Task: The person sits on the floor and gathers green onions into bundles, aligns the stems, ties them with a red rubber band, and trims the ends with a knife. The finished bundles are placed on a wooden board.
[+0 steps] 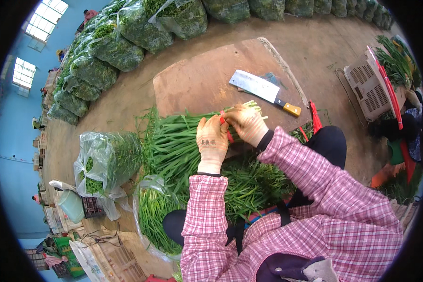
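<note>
A thick bundle of long green leafy stalks, perhaps garlic chives point(176, 137), lies across the near edge of a worn wooden board point(194, 84). Its pale cut ends point right. Around the stalks near those ends runs a red tie band point(230, 135). My left hand point(212, 139), in a stained knit glove, pinches the red band on top of the bundle. Close beside it, my gloved right hand point(245, 121) also has its fingers at the band, over the stalks. Beyond the right hand, a cleaver point(255, 86) with a yellow-and-black handle rests flat on the board.
More loose greens point(250, 190) cover my lap. Red tie strips point(315, 118) hang at the board's right corner. An opened plastic bag of greens point(109, 162) stands left. Large filled bags point(141, 28) line the far floor. A plastic crate point(368, 83) stands right, near another person.
</note>
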`<control>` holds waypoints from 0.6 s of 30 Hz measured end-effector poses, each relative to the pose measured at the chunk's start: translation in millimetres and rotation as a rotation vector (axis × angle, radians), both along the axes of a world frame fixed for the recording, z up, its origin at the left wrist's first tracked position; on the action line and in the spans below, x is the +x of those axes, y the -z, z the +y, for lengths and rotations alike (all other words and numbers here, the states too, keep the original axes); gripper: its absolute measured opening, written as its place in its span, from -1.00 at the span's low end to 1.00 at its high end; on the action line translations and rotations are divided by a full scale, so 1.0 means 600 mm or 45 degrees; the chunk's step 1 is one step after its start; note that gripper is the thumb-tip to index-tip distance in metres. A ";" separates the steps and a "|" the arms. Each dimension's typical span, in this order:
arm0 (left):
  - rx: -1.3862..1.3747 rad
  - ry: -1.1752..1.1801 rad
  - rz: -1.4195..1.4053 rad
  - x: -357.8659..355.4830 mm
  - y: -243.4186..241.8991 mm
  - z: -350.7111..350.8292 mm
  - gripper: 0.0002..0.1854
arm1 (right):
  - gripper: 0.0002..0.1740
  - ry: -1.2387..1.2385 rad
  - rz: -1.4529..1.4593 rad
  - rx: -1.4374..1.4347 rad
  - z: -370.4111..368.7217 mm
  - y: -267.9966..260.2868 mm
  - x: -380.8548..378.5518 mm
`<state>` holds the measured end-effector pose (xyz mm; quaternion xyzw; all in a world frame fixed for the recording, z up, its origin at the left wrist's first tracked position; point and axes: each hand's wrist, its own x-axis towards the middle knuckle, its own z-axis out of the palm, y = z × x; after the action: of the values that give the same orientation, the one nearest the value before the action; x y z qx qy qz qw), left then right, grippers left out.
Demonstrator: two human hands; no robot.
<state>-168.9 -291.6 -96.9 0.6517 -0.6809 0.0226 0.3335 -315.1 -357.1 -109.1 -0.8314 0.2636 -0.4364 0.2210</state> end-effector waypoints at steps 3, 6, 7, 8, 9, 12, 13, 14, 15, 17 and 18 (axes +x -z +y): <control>0.098 -0.025 0.000 0.005 0.007 0.002 -0.87 | -0.62 0.086 -0.159 0.685 -0.032 -0.040 -0.022; 0.164 -0.053 -0.038 0.007 0.003 0.000 -0.84 | -0.10 -0.112 0.440 0.654 -0.068 -0.078 -0.034; 0.185 -0.060 -0.004 0.007 0.002 0.000 -0.84 | 0.00 -0.111 0.613 0.633 -0.070 -0.086 -0.037; 0.177 -0.062 0.017 0.008 0.000 0.000 -0.84 | 0.08 -0.117 0.814 0.521 -0.067 -0.090 -0.039; 0.185 -0.064 0.023 0.008 0.000 0.000 -0.84 | -0.03 -0.175 0.822 0.315 -0.057 -0.091 -0.044; 0.144 -0.032 0.000 0.010 0.002 0.001 -0.82 | -0.36 0.012 0.607 -0.298 -0.023 -0.083 -0.055; 0.155 -0.042 0.000 0.011 0.004 0.001 -0.82 | -0.60 0.026 0.586 -0.387 -0.012 -0.079 -0.060; 0.149 -0.044 0.006 0.011 0.005 0.001 -0.82 | -0.71 0.005 0.715 -0.421 -0.006 -0.076 -0.059; 0.155 -0.047 0.007 0.012 0.005 0.000 -0.82 | -0.82 -0.007 0.774 -0.494 -0.002 -0.074 -0.059; 0.146 -0.038 0.011 0.013 0.005 -0.003 -0.82 | -0.87 0.010 0.820 -0.576 -0.002 -0.074 -0.053; 0.137 -0.031 0.020 0.013 0.004 -0.003 -0.82 | -0.89 0.011 0.843 -0.616 -0.003 -0.076 -0.050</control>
<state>-160.9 -293.4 -99.6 0.6771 -0.6705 -0.0151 0.3029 -345.1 -358.7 -63.3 -0.9538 0.2138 -0.1956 -0.0797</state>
